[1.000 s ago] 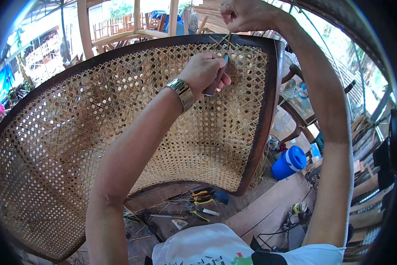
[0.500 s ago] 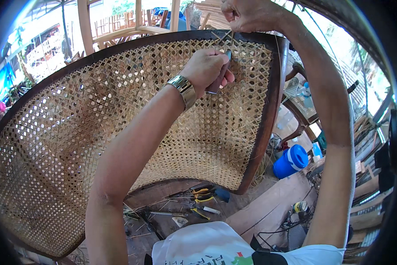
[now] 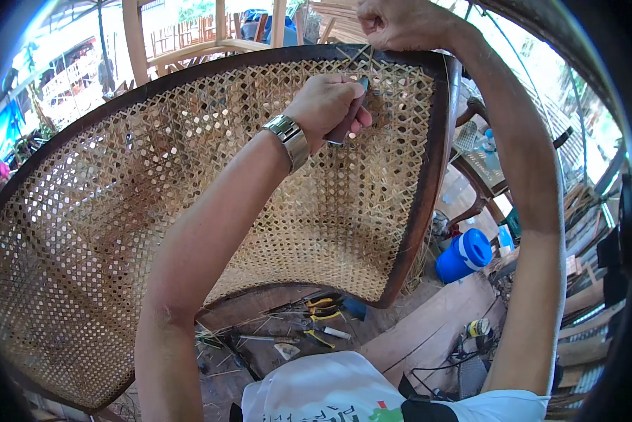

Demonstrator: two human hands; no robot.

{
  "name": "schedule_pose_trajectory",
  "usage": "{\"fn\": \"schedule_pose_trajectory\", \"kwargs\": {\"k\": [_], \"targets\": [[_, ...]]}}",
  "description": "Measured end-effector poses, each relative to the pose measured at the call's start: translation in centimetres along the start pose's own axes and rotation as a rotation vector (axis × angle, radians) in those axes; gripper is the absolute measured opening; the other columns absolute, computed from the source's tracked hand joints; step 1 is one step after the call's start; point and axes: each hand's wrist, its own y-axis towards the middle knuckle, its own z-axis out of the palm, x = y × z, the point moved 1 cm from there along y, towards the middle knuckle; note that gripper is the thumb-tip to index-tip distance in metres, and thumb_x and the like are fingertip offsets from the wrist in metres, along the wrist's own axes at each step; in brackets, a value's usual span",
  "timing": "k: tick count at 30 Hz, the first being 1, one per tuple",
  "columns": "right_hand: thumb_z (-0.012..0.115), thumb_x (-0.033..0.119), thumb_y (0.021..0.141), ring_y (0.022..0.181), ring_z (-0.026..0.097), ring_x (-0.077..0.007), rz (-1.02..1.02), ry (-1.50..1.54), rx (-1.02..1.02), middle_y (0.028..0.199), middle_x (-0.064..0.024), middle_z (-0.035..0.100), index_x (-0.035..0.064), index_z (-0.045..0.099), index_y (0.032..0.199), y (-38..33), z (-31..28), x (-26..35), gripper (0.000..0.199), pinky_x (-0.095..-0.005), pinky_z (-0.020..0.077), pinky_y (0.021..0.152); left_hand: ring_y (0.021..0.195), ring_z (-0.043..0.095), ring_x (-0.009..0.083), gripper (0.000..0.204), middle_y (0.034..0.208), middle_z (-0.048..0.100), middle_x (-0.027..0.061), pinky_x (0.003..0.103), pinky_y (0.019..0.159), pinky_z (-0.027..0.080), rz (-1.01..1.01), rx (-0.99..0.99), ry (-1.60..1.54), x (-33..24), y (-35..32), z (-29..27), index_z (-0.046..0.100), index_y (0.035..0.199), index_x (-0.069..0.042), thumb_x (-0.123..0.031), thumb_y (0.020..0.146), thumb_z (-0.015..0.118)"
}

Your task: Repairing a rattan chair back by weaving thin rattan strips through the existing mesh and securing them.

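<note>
Big curved cane panel [image 3: 189, 211] in its dark wooden frame [image 3: 428, 204] fills my view, standing on edge in front of me. The hexagonal weave looks closed across nearly all of it; the only open spot I can see is at the top right corner, where loose cane strands [image 3: 358, 56] fan out under the rim. So mostly done by my read, with that corner left to weave and tie off. My right hand [image 3: 400, 24] is up at the rim, clenched on the strand ends. My left hand [image 3: 326, 105] is pressed against the weave just below, grasping a dark-handled tool [image 3: 347, 119]; its tip is hidden, can't tell what kind. Metal watch [image 3: 289, 141] on that wrist. Below on the floor [image 3: 428, 337]: blue jug [image 3: 463, 257], yellow-handled pliers [image 3: 319, 306], cane scraps.
</note>
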Motion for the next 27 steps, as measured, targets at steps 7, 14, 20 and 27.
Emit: {"fn": "schedule_pose_trajectory", "kwargs": {"k": [7,14,20,27], "targets": [[0.092,0.032,0.096,0.096,0.084,-0.0356,-0.276,0.075,-0.029,0.102,-0.0192,0.088,0.0075,0.092,0.105,-0.9,1.7,-2.8,0.026,-0.0515,0.0650,0.086,0.070,0.074,0.0131,0.020,0.101,0.087,0.0125,0.031,0.062,0.062,-0.086,0.021,0.047,-1.3,-0.2,0.3,0.072,0.122,-0.005,-0.024,0.126,0.067],[0.088,0.053,0.108,0.106,0.086,-0.0359,-0.162,0.083,-0.158,0.111,-0.0207,0.090,0.0085,0.093,0.112,-2.1,0.2,2.9,0.045,-0.0502,0.0660,0.095,0.068,0.074,0.0126,0.030,0.099,0.088,0.0145,0.031,0.054,0.056,-0.123,-0.076,0.087,-2.5,0.6,0.6,0.073,0.121,-0.001,-0.030,0.124,0.070],[0.083,0.067,0.114,0.112,0.086,-0.0357,0.380,0.022,-0.041,0.117,-0.0215,0.091,0.0090,0.094,0.116,-4.3,-2.9,4.0,0.060,-0.0491,0.0662,0.100,0.065,0.077,0.0159,0.049,0.083,0.083,0.0064,0.032,0.058,0.058,0.141,-0.244,0.659,-0.4,-2.1,-1.1,0.075,0.103,-0.003,-0.048,0.123,0.072],[0.069,0.072,0.120,0.124,0.083,-0.0455,0.558,-0.538,-0.240,0.127,-0.0236,0.091,0.0132,0.095,0.126,-14.2,-9.7,-14.2,0.065,-0.0596,0.0629,0.116,0.063,0.070,0.0138,0.046,0.078,0.076,0.0019,0.036,0.061,0.056,-0.096,-0.387,0.700,13.2,-18.1,-7.5,0.077,0.098,-0.008,-0.046,0.125,0.074]]}}
